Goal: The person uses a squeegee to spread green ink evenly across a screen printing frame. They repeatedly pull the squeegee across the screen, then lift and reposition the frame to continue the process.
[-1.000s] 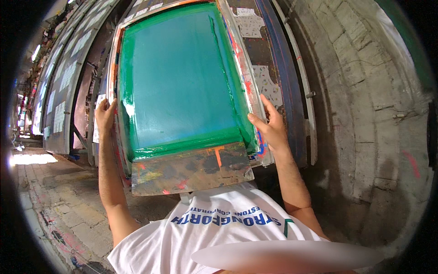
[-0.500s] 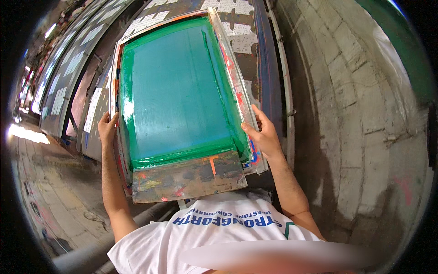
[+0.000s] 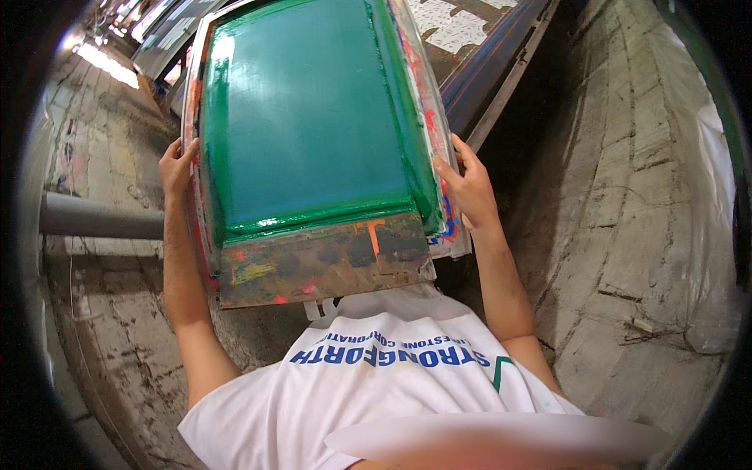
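Between my two hands is a large screen printing frame (image 3: 305, 117), with green ink thick along its borders and a blue-green mesh in the middle. My left hand (image 3: 177, 168) grips its left rail, thumb on top. On the right rail, my right hand (image 3: 471, 185) is closed the same way; its fingers are partly hidden under the frame. Red, blue and white paint smears mark the rails. A paint-stained board (image 3: 325, 262) crosses the frame's near end, close to my white shirt. The underside of the frame is hidden.
Beyond the frame on the right runs a long printing table (image 3: 470, 74) bearing white printed pieces (image 3: 448, 25). More tables stand at the far left. A thick grey pipe (image 3: 102, 216) lies left of my arm. Worn concrete floor (image 3: 603, 204) extends on the right, beside clear plastic sheeting (image 3: 711, 258).
My view and body have turned away from the table, which now slants off to the upper right. The frame has come along in both hands and sits higher in view.
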Tool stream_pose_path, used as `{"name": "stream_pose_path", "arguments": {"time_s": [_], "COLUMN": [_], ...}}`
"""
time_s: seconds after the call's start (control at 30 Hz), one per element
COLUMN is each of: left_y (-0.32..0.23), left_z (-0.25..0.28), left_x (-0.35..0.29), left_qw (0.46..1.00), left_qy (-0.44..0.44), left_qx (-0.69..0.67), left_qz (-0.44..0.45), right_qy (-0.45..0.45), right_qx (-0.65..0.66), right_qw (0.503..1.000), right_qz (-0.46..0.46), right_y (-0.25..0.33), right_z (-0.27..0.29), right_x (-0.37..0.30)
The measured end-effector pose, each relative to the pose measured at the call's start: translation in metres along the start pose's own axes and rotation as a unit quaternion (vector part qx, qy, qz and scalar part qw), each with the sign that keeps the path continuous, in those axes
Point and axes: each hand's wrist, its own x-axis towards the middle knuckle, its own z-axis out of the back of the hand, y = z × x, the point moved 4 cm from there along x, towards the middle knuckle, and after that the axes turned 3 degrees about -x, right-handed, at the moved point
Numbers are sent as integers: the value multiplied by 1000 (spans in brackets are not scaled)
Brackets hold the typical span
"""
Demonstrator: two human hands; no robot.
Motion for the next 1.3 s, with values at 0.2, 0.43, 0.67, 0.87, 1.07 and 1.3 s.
{"name": "stream_pose_path", "arguments": {"time_s": [0.2, 0.43, 0.67, 0.87, 1.07, 1.3], "left_y": [21, 55, 41, -1, -34, -68], "left_z": [65, 84, 93, 73, 24, -31], "left_x": [-81, -155, -224, -258, -260, -229], "left_qw": [989, 978, 939, 902, 890, 889], "left_qy": [-71, -148, -228, -275, -295, -303], "left_qx": [122, 84, 163, 230, 229, 223], "left_qz": [33, 119, 202, 241, 262, 263], "right_qy": [86, 151, 242, 322, 375, 385], "right_qx": [-68, -145, -155, -147, -241, -242], "right_qw": [994, 978, 957, 934, 889, 884], "right_qz": [2, 25, 29, 45, 105, 112], "right_y": [0, -1, -2, 7, 25, 33], "right_z": [-28, -57, -68, -52, -34, 1], "right_x": [25, 65, 106, 165, 240, 297]}}
